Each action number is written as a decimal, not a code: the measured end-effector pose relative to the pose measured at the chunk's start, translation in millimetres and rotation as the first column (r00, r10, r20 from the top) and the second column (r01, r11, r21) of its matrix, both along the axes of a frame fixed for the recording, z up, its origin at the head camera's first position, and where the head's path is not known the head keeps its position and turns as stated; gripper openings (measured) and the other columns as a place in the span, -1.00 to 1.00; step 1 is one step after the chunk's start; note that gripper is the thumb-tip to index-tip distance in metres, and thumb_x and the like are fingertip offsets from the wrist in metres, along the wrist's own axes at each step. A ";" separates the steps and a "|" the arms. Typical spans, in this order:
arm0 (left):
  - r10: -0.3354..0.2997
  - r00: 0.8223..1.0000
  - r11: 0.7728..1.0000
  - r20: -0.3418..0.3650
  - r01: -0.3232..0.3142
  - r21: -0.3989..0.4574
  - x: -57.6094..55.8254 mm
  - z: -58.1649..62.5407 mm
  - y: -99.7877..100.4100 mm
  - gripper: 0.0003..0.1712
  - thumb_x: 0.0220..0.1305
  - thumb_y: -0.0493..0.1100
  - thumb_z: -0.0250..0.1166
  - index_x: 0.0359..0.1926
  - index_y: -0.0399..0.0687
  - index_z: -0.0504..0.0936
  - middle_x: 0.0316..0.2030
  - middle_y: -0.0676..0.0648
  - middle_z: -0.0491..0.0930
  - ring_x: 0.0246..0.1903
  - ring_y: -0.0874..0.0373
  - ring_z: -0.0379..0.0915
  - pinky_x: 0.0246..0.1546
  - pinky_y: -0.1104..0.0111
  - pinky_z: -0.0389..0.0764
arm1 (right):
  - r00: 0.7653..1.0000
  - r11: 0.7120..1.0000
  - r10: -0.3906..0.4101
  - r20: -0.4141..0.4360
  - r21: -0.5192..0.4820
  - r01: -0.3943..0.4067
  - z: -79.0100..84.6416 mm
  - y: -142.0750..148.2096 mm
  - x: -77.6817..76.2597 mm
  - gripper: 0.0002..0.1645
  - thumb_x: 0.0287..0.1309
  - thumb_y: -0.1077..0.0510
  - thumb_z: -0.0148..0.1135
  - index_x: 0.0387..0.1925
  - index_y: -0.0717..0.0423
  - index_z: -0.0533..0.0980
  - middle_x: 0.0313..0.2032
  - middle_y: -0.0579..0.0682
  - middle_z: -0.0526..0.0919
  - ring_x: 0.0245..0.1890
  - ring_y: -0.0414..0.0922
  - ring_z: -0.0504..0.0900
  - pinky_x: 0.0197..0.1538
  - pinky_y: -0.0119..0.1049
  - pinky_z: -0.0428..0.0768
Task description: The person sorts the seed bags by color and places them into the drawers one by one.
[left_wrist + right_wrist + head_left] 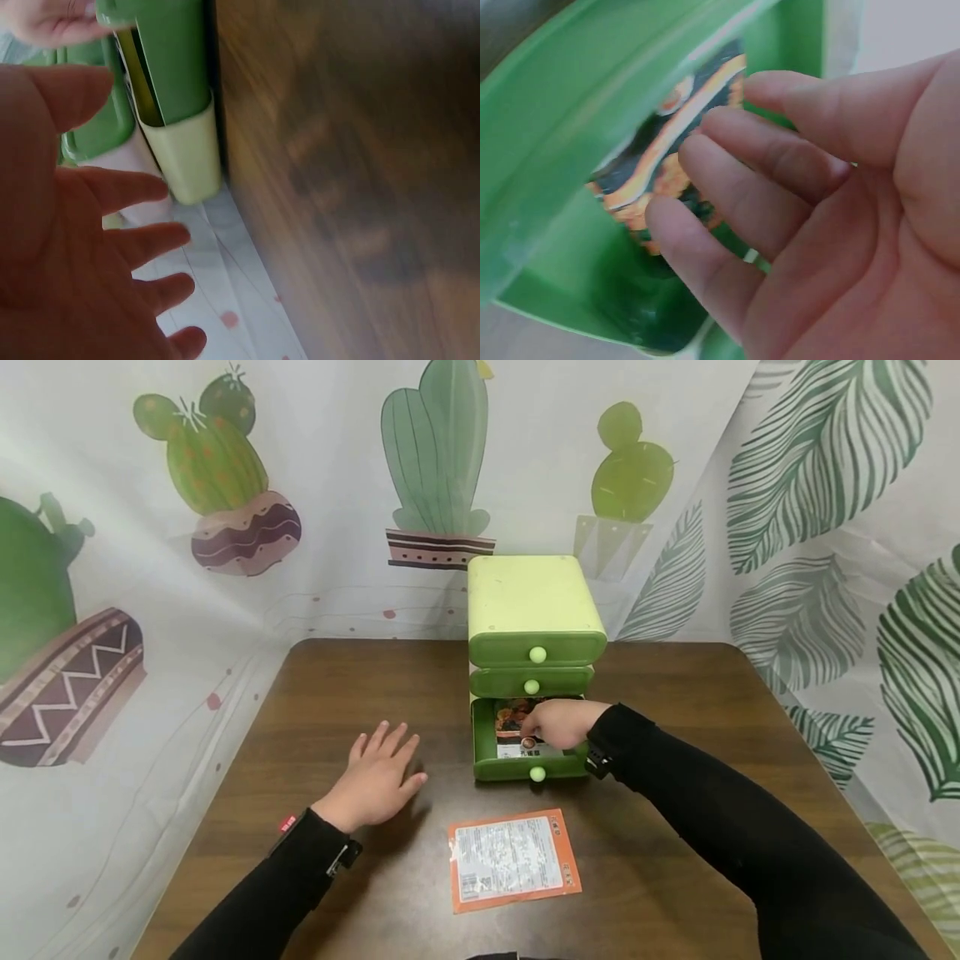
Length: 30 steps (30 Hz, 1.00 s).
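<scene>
My right hand [564, 722] reaches into the pulled-out bottom drawer [483, 768] of a small green drawer cabinet [532, 593]. In the drawer lies a flat packet [512, 748] printed with orange flowers, like a seed packet. The right wrist view shows the fingers [697, 232] slightly bent over the packet [641, 169], with nothing gripped; whether they touch it I cannot tell. My left hand [375, 781] is spread, palm down, over the table left of the cabinet and holds nothing. Nearer me lies an orange-edged packet [510, 858], its white printed label up.
The middle drawer [495, 682] and top drawer [498, 649] sit above the bottom one, each with a round light-green knob. The cabinet stands at the back of a brown wooden table [675, 693]. Behind it hangs a cloth [330, 468] with cactus and leaf prints.
</scene>
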<state>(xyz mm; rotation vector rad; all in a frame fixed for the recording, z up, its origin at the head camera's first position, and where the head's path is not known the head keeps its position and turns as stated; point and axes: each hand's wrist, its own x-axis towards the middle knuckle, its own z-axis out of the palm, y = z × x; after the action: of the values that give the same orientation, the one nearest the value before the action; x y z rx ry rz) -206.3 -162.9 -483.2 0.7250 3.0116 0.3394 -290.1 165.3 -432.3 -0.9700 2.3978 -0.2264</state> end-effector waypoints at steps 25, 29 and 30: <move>-0.417 0.904 0.900 -0.098 0.395 -0.187 83.0 -33.8 70.3 0.09 0.12 0.47 0.28 0.46 -0.13 0.30 0.43 -0.24 0.22 0.44 -0.24 -0.03 0.37 -0.14 0.03 | 0.545 0.914 -0.134 -0.827 -0.316 -0.254 -69.4 0.9 158.5 0.16 0.24 -0.38 0.07 0.54 0.27 -0.05 0.48 0.43 -0.14 0.49 0.29 -0.14 0.38 0.30 -0.09; -0.455 0.883 0.880 -0.114 0.426 -0.209 85.8 -39.0 75.2 -0.13 0.11 0.40 0.35 0.30 0.01 0.50 0.22 -0.14 0.44 0.26 -0.12 0.30 0.31 -0.12 0.19 | 0.683 0.975 0.004 -0.730 -0.149 -0.166 -82.1 1.4 175.5 0.31 0.08 -0.49 0.20 0.56 0.22 -0.06 0.52 0.35 -0.24 0.51 0.24 -0.22 0.40 0.25 -0.07; -0.462 0.879 0.876 -0.113 0.434 -0.211 85.9 -39.6 76.1 -0.17 0.11 0.38 0.36 0.29 0.02 0.51 0.19 -0.12 0.46 0.22 -0.08 0.34 0.29 -0.12 0.21 | 0.714 0.982 0.027 -0.700 -0.114 -0.149 -84.0 1.6 177.9 0.34 0.05 -0.50 0.22 0.56 0.20 -0.06 0.53 0.33 -0.27 0.51 0.23 -0.23 0.40 0.23 -0.04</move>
<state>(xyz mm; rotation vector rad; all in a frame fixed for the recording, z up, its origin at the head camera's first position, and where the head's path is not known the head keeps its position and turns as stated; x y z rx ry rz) -120.4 -86.8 -522.9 1.4517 2.8292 -0.0104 -112.2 167.0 -516.3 -1.4472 3.0361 -0.0060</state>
